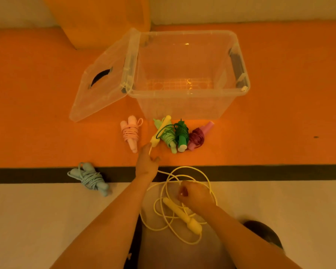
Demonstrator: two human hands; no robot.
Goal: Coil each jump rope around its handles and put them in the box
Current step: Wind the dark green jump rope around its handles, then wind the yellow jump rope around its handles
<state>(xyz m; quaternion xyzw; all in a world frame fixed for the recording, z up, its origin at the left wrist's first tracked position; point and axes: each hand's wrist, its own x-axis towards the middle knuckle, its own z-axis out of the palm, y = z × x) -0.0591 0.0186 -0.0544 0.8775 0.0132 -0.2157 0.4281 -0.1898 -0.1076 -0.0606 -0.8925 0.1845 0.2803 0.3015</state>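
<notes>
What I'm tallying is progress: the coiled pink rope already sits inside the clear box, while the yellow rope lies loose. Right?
Not quite. In the head view the pink rope is coiled but lies on the orange floor in front of the clear box, outside it. The yellow rope does lie loose.

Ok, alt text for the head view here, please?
A person's right hand grips the loose yellow jump rope while the left hand reaches toward its far handle. Beyond, four coiled ropes lie before an open, empty clear box; a blue coiled rope lies left.
</notes>
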